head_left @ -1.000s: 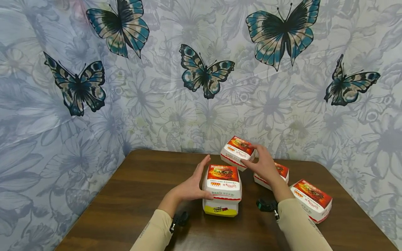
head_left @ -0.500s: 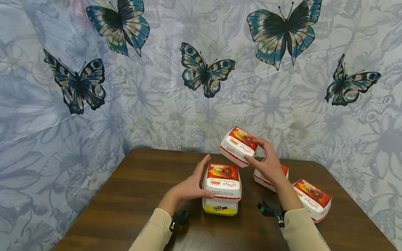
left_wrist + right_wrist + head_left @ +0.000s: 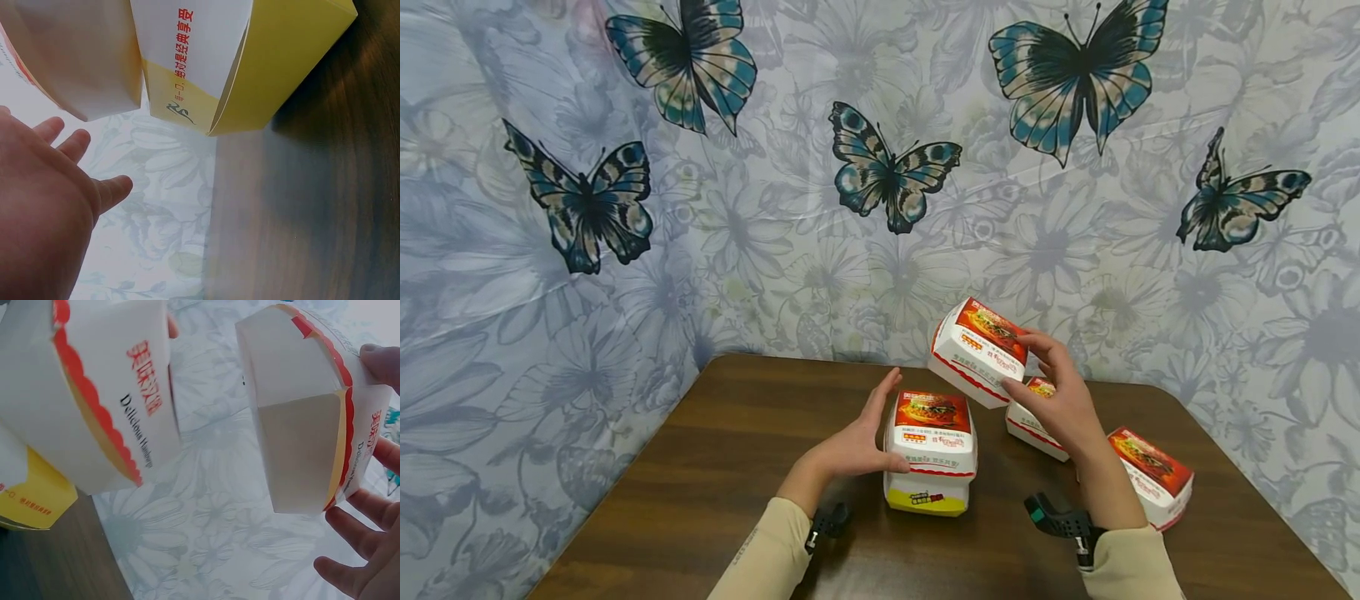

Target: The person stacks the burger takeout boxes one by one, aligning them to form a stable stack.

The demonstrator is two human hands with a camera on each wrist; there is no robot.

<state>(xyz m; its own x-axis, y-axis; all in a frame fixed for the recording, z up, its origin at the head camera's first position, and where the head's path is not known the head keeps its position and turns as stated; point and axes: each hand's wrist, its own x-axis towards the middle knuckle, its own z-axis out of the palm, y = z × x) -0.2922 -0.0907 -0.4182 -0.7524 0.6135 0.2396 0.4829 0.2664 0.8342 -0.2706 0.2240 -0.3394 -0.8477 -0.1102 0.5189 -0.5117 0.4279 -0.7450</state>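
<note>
A burger box (image 3: 977, 354) is held tilted above the desk (image 3: 700, 483), right of centre in the head view, its right end pinched between the thumb and fingers of the right hand (image 3: 1060, 400). The box is judged light and made of thin card, stiff along its folds but easily dented on its flat faces; a slight slipperiness may be expected from the smooth surface, and whether anything is contained cannot be told. It is best gripped low, on opposite sides near the red scalloped seam, so that the lid is not crushed or worked loose. At the centre of the lower frame, another burger box (image 3: 932, 433) is stacked on a yellow-and-white carton (image 3: 925, 498). Beside this stack the fingers of the left hand (image 3: 853, 446) are held straight and apart, with the thumb over the near left side; whether it is pressed there cannot be told. The stack's left side is partly blocked by that hand. At right, a third box (image 3: 1030, 429) is partly hidden by the right hand, and a fourth (image 3: 1157, 475) is partly covered by the forearm.
</note>
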